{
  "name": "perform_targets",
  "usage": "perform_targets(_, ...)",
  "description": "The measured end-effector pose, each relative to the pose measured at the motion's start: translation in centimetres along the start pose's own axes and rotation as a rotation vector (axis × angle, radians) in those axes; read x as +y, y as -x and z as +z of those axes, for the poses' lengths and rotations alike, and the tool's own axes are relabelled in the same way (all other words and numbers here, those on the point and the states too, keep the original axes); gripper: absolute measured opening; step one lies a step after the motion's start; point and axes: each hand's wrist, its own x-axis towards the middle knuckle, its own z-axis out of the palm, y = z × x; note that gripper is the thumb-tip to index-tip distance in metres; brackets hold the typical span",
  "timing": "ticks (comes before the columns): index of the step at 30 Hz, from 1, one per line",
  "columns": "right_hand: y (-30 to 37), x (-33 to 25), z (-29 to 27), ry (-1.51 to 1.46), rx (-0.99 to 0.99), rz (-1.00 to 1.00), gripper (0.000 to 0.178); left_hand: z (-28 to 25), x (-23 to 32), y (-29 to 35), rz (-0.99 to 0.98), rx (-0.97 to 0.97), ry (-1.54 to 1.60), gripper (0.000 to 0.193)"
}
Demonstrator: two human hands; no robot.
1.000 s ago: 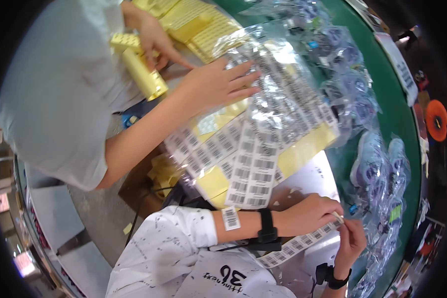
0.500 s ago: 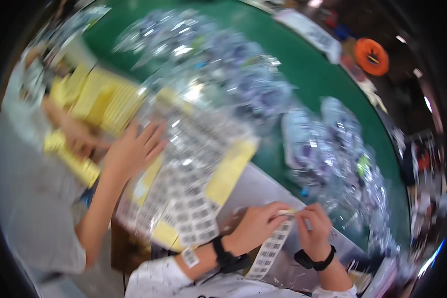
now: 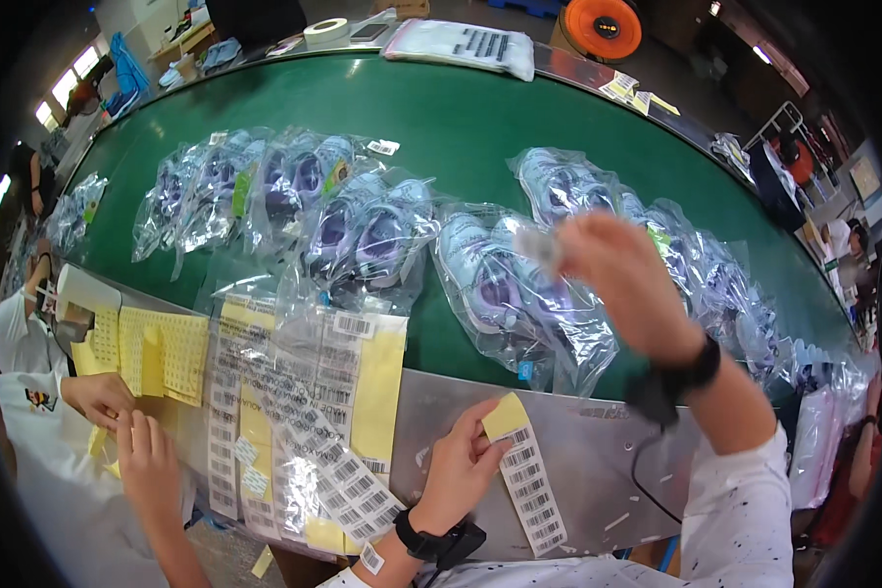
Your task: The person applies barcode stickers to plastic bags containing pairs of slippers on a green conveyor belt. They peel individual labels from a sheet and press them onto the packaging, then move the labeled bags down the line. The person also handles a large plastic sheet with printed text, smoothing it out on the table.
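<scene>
My left hand is closed, pinching a strip of barcode labels by its yellow backing end; the strip hangs down over the metal table edge. My right hand, smeared by motion, is closed with a small pale sticker at its fingertips. It hovers over a pair of light blue shoes in a clear plastic bag. A barcode label is stuck near my left wrist. To the left of my left hand lie sheets of barcode labels, partly under clear plastic.
Bagged blue shoes line the green conveyor belt. At left, a co-worker's hands are beside yellow label sheets. Across the belt lie a stack of plastic bags and a tape roll. A cable hangs from my right wrist.
My right hand has left the label strip and moved up and away over the bagged shoes. The left hand still holds the strip. The view has turned, and the co-worker's hand has left the label sheets.
</scene>
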Motion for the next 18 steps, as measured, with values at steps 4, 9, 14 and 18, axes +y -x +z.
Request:
perform_targets(4,-12.1,3.8,-3.3,-0.137,-0.09,0.051,0.025,-0.3,0.0,0.1,-0.008,-0.051,-0.023,0.05)
perform_targets(9,-20.7,7.7,-1.1,0.027,-0.001,0.165,0.086,-0.2,1.3,-0.3,0.014,-0.104,0.001,0.046)
perform_targets(14,-24.7,10.0,6.0,0.339,-0.203,0.256,0.098,-0.6,0.6,-0.2,0.072,-0.034,-0.041,0.046)
perform_targets(18,-27.9,9.9,6.7,0.445,-0.236,0.178,0.098,-0.5,0.4,-0.2,0.141,-0.014,-0.129,0.047)
